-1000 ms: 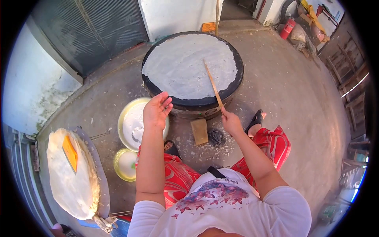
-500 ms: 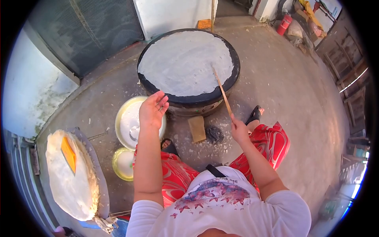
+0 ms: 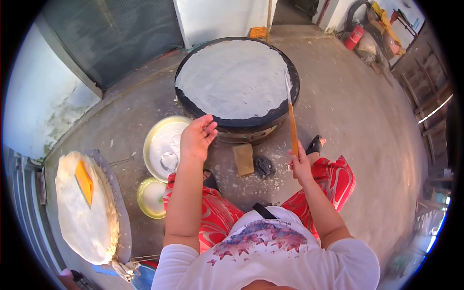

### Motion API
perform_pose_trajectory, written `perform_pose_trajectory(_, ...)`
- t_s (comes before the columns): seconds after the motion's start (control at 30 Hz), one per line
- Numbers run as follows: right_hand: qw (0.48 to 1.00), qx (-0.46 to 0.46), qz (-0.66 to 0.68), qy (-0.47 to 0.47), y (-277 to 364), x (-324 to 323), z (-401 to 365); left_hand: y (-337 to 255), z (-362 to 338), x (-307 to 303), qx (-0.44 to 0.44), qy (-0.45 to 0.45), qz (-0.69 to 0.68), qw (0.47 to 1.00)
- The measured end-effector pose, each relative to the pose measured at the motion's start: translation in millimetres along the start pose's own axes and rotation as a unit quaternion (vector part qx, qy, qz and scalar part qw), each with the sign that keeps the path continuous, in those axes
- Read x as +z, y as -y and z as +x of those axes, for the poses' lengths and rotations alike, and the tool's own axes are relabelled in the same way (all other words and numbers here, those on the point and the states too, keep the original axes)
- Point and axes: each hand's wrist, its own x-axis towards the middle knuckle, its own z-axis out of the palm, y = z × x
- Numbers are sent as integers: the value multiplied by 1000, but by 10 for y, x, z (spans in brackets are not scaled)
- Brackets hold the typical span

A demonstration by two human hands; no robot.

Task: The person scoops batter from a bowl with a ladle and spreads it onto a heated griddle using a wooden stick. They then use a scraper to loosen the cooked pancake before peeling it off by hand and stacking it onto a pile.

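Observation:
A large round griddle (image 3: 232, 123) with a black rim stands in front of me, its top covered by a thin pale layer of batter (image 3: 232, 77). My right hand (image 3: 301, 165) is closed round the wooden handle of a long spatula (image 3: 293, 128). The spatula's thin whitish blade reaches to the right edge of the batter layer. Near the griddle's front left rim, my left hand (image 3: 195, 139) is raised with fingers apart and nothing in it. Below and left of that hand sits a wide basin (image 3: 151, 137) of white batter with a round ladle-like piece in it.
A smaller yellow bowl (image 3: 140, 198) of white liquid stands by my left knee. At far left a stack of thin flatbreads (image 3: 79, 227) carries an orange scraper-like piece (image 3: 84, 183). A tan block (image 3: 243, 159) and a crumpled black bag (image 3: 263, 166) lie before the griddle.
The spatula has swung right, from over the batter to the griddle's right edge, and its pale blade now shows. My right hand has shifted slightly right. The batter surface looks smoother.

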Motion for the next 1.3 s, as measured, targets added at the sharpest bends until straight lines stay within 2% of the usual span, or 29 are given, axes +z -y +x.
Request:
perform_pose_trajectory(0.03, 996, -82, -32, 17, 66, 87, -7, 12, -21, 12, -6, -3, 3, 1000)
perform_pose_trajectory(0.07, 996, -84, -33, 25, 151, 144, -3, 23, -42, 28, -4, -3, 6, 1000)
perform_pose_trajectory(0.13, 992, -10, -2, 123, 298, 260, 18, 69, -71, 76, -1, -7, 8, 1000)
perform_pose_trajectory(0.23, 983, -4, -49, 175, 384, 484, 130, 151, -80, 94, 2, 0, 12, 1000)
perform_pose_trajectory(0.33, 979, -18, -43, 196, 556, 726, 290, 191, -88, 109, -20, 31, 20, 999)
perform_pose_trajectory(0.43, 978, 23, -40, 202, 747, 984, 480, 180, -94, 154, -19, 20, 17, 999)
perform_pose_trajectory(0.5, 977, 14, -51, 206, 819, 1135, 599, 170, -91, 169, -18, 23, 10, 1000)
perform_pose_trajectory(0.57, 964, 33, -64, 256, 870, 1269, 655, 163, -106, 187, -23, 35, -1, 999)
perform_pose_trajectory(0.7, 930, 24, -114, 348, 641, 1667, 490, 166, -82, 184, -36, 35, 3, 999)
perform_pose_trajectory(0.77, 891, -4, -278, 360, 344, 1886, 391, 176, -74, 201, -40, 18, -20, 999)
perform_pose_trajectory(0.8, 886, -4, -279, 370, 26, 1960, 433, 179, -64, 209, -31, 25, -6, 999)
perform_pose_trajectory(0.83, 897, 119, -36, 424, -394, 2046, 510, 183, -55, 216, -23, 32, 8, 999)
perform_pose_trajectory(0.87, 839, 237, 210, 442, -617, 2110, 537, 186, -49, 221, -26, 29, 3, 999)
perform_pose_trajectory(0.9, 836, 242, 208, 446, -453, 2192, 395, 182, -45, 221, -25, 22, 1, 999)
perform_pose_trajectory(0.97, 829, 313, 201, 417, 175, 2392, -25, 161, -38, 220, -33, 22, 2, 999)
perform_pose_trajectory(1.0, 828, 314, 200, 420, 27, 2413, 13, 149, -36, 214, -31, 19, 2, 999)
perform_pose_trajectory(1.07, 856, 189, 94, 472, -648, 2399, 209, 131, -43, 210, -32, 16, -5, 999)
perform_pose_trajectory(1.1, 855, 188, 94, 474, -1147, 2362, 401, 114, -52, 205, -30, 16, -5, 999)
perform_pose_trajectory(1.13, 844, 235, 120, 466, -1614, 2318, 588, 96, -66, 198, -24, 15, -4, 1000)
perform_pose_trajectory(1.17, 831, 282, 146, 458, -1885, 2266, 659, 75, -80, 187, -18, 14, -3, 1000)
perform_pose_trajectory(1.2, 830, 281, 145, 459, -1810, 2209, 550, 58, -87, 168, -16, 14, -3, 1000)
perform_pose_trajectory(1.23, 868, 83, -44, 488, -1729, 2122, 436, 38, -90, 143, -5, 14, -9, 1000)
perform_pose_trajectory(1.27, 838, -123, -230, 479, -1626, 2038, 317, 5, -101, 119, 8, 14, -15, 1000)
perform_pose_trajectory(1.3, 836, -86, -282, 463, -1547, 1903, 257, -59, -137, 104, 12, 12, -17, 1000)
